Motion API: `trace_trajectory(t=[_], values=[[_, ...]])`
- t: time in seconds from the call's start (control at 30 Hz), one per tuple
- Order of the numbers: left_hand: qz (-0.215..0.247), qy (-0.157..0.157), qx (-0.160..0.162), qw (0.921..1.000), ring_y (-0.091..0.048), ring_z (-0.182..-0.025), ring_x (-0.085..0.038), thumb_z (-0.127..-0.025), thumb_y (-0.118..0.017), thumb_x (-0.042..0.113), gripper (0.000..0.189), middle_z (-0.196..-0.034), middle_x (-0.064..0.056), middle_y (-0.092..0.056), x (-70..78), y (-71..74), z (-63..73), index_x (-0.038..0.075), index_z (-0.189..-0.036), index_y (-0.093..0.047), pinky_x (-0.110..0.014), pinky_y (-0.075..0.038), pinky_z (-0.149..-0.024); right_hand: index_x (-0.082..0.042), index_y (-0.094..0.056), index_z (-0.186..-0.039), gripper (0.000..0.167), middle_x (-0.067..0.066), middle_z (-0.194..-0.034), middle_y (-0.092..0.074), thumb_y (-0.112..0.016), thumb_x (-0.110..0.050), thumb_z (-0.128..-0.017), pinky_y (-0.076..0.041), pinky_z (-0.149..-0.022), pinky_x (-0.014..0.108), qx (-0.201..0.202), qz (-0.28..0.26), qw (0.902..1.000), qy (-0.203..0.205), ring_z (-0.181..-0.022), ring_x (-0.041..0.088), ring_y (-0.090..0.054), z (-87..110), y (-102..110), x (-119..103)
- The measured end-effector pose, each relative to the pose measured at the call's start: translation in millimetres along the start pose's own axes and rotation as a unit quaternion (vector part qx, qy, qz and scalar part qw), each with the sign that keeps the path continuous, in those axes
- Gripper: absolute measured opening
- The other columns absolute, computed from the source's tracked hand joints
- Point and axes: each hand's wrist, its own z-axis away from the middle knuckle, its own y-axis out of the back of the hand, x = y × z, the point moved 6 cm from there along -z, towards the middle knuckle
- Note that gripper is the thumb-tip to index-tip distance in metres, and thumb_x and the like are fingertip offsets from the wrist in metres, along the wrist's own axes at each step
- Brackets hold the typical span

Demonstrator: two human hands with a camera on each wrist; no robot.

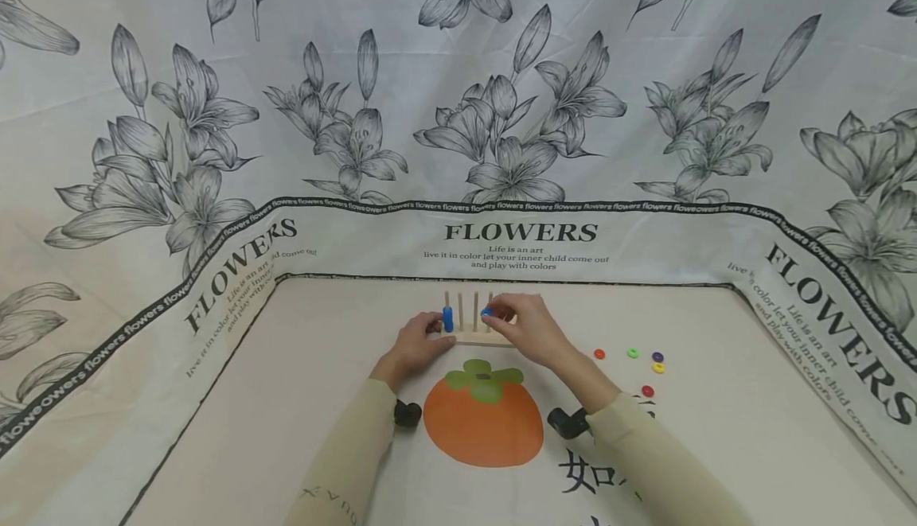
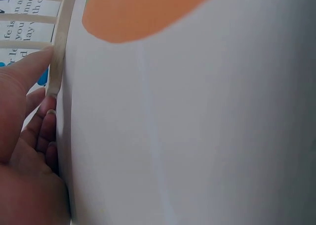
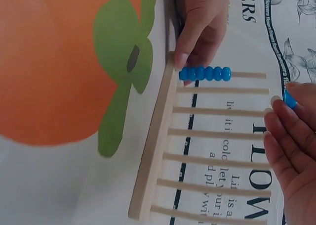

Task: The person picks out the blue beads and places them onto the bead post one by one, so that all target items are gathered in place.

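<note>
A wooden peg rack (image 3: pixel 153 160) stands on the cloth, with a row of thin upright pegs along its base. Several blue rings are stacked on the peg at its left end (image 3: pixel 205 73); the other pegs in the right wrist view are bare. My left hand (image 1: pixel 414 343) grips that end of the base, thumb at the front and fingers behind. Between the thumb and fingertips of my right hand (image 1: pixel 530 327) is a blue ring (image 3: pixel 290 100), held beside the peg tips and apart from the stack. Fingers partly cover this ring.
Right of the rack lie loose rings: orange (image 1: pixel 599 354), green (image 1: pixel 633 353), purple (image 1: pixel 657 357), yellow (image 1: pixel 658 368) and red (image 1: pixel 648 391). The cloth bears a printed persimmon (image 1: pixel 483 422) in front of the rack. A flower-printed curtain (image 1: pixel 523 243) rises behind and at both sides.
</note>
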Motion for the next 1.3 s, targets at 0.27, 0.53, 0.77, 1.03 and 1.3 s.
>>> trace_trajectory(t=[0.27,0.53,0.77,1.03,1.3], values=[[0.001,-0.005,-0.003,1.0000,-0.057,-0.121,-0.032,-0.095,-0.072,0.032,0.056,-0.122,-0.011,-0.064,-4.2,-1.5,-2.8,0.005,-0.142,-0.056,-0.051,-0.043,-0.109,-0.005,-0.075,-0.103,0.012,0.000,-0.086,-0.074,-0.073,-0.015,-0.096,-0.055,-0.069,0.029,0.034,0.000,0.9994,-0.004,-0.075,0.010,-0.064,-16.5,-15.3,-5.8],[-0.010,-0.004,-0.005,0.9999,-0.057,-0.119,-0.031,-0.095,-0.072,0.033,0.055,-0.120,-0.011,-0.063,-3.0,-2.4,-2.5,0.005,-0.140,-0.058,-0.051,-0.044,-0.108,-0.003,-0.075,-0.104,0.013,0.006,-0.086,-0.075,-0.072,-0.013,-0.096,-0.056,-0.069,0.033,0.065,-0.003,0.9975,-0.027,-0.074,0.015,-0.066,-31.7,-32.0,-10.4],[-0.010,-0.006,0.000,0.9999,-0.057,-0.118,-0.031,-0.095,-0.073,0.031,0.052,-0.118,-0.010,-0.064,-1.5,-1.0,-2.4,0.006,-0.138,-0.060,-0.052,-0.044,-0.107,-0.003,-0.075,-0.106,0.015,0.010,-0.096,-0.077,-0.071,-0.015,-0.098,-0.060,-0.078,0.036,0.082,0.006,0.9951,-0.054,-0.086,0.020,-0.074,-41.1,-43.7,-12.1],[-0.003,0.001,0.001,1.0000,-0.057,-0.120,-0.031,-0.094,-0.073,0.032,0.051,-0.124,-0.011,-0.063,-1.2,-0.1,-3.1,0.008,-0.137,-0.061,-0.052,-0.044,-0.107,-0.003,-0.075,-0.110,0.018,0.012,-0.101,-0.077,-0.069,-0.015,-0.099,-0.060,-0.081,0.037,0.088,0.004,0.9934,-0.074,-0.092,0.023,-0.074,-46.6,-48.8,-13.8],[-0.003,-0.004,0.000,1.0000,-0.059,-0.116,-0.030,-0.095,-0.073,0.030,0.049,-0.122,-0.011,-0.063,-1.8,-1.5,-3.5,0.007,-0.137,-0.061,-0.050,-0.047,-0.104,-0.001,-0.075,-0.110,0.018,0.011,-0.094,-0.077,-0.070,-0.013,-0.097,-0.060,-0.074,0.036,0.106,0.017,0.9916,-0.072,-0.083,0.021,-0.073,-51.4,-50.7,-13.0]])
